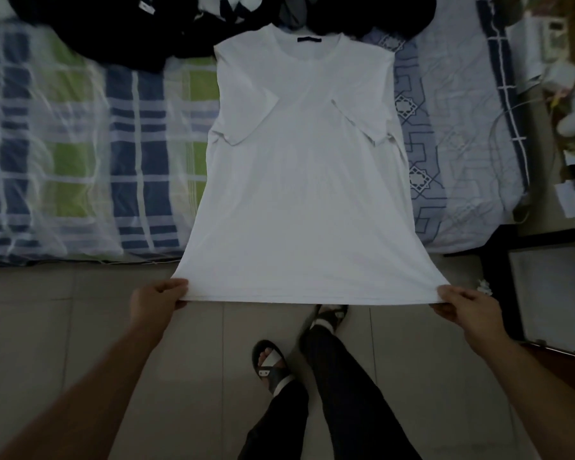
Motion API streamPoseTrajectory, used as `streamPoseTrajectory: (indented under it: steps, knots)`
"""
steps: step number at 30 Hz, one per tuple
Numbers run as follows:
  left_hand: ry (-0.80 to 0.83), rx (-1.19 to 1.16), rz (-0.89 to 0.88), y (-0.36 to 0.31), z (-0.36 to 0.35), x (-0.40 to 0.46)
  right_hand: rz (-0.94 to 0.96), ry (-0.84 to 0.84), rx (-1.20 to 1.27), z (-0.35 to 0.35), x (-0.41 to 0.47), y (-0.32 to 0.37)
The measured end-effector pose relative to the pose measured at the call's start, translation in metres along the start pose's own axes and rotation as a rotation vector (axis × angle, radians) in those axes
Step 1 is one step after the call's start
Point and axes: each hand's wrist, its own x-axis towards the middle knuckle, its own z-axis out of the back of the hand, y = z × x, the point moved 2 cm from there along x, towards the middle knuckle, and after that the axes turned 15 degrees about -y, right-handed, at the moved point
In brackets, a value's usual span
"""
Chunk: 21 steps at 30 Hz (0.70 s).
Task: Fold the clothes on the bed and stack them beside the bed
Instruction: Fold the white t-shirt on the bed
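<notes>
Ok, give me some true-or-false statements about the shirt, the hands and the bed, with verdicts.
1. Both sleeves of the white shirt are folded inward. True.
2. The left hand holds the shirt's collar. False: it pinches a hem corner.
3. The right hand pinches the other hem corner. True.
4. The dark clothes lie on the floor. False: they lie on the bed, beyond the collar.
5. The hem hangs past the bed's edge. True.

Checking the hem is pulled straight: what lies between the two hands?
In the head view, only the taut bottom hem of the white T-shirt spans from the left hand to the right hand; each pinches a corner.
</notes>
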Motion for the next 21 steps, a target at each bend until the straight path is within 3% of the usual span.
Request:
streamPoseTrajectory:
  steps: [7,12,21]
  knots:
    - [0.062,-0.286,0.293,-0.047,-0.011,0.023,-0.058,-0.027,0.205,-0.026,0.015,0.065]
    - [0.069,-0.485,0.352,-0.127,-0.049,0.058,-0.097,-0.003,0.352,-0.075,0.053,0.141]
    - [-0.107,-0.492,0.358,-0.242,-0.155,0.139,-0.141,0.051,0.374,-0.19,0.121,0.252]
